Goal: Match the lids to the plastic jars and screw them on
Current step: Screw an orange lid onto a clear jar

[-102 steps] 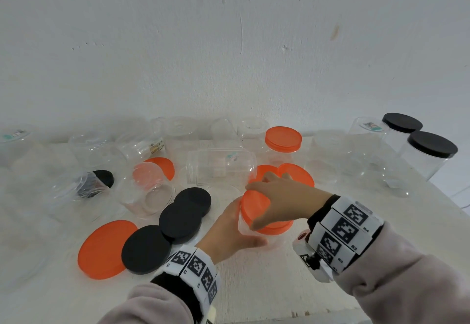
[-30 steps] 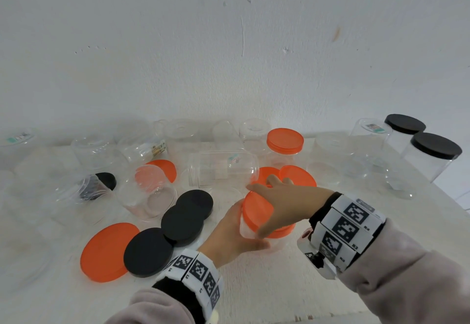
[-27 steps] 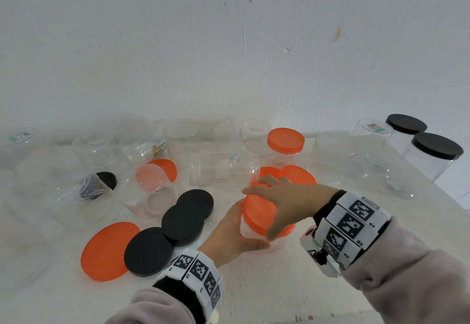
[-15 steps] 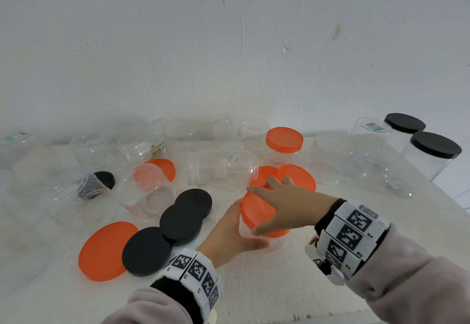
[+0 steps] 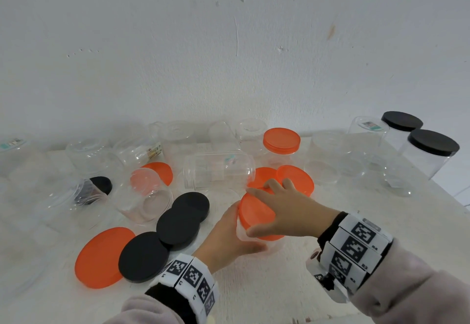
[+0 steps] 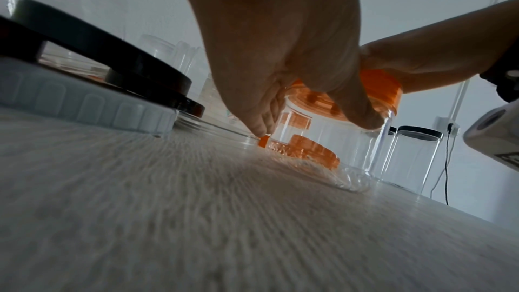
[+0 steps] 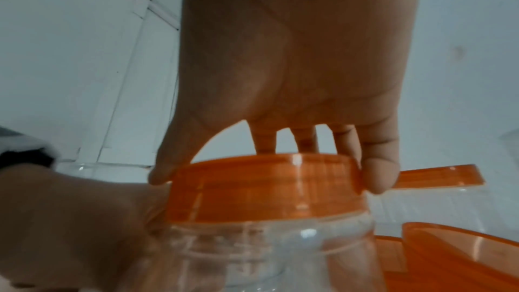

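A small clear plastic jar (image 7: pixel 269 250) stands on the white table near its front edge, with an orange lid (image 5: pixel 255 210) on its mouth. My left hand (image 5: pixel 229 234) grips the jar's body from the left. My right hand (image 5: pixel 287 209) lies over the orange lid (image 7: pixel 266 185), thumb and fingers curled round its rim. In the left wrist view the jar (image 6: pixel 323 141) and the lid (image 6: pixel 376 88) show between my fingers.
Two loose orange lids (image 5: pixel 295 180) lie just behind the jar. Black lids (image 5: pixel 178 224) and a big orange lid (image 5: pixel 100 256) lie to the left. Several open clear jars crowd the back; a jar on its side (image 5: pixel 218 169) lies behind. Black-lidded jars (image 5: pixel 432 150) stand far right.
My right hand has shifted its hold round the orange lid between frames, turning it on the jar. The left hand has kept its grip on the jar.
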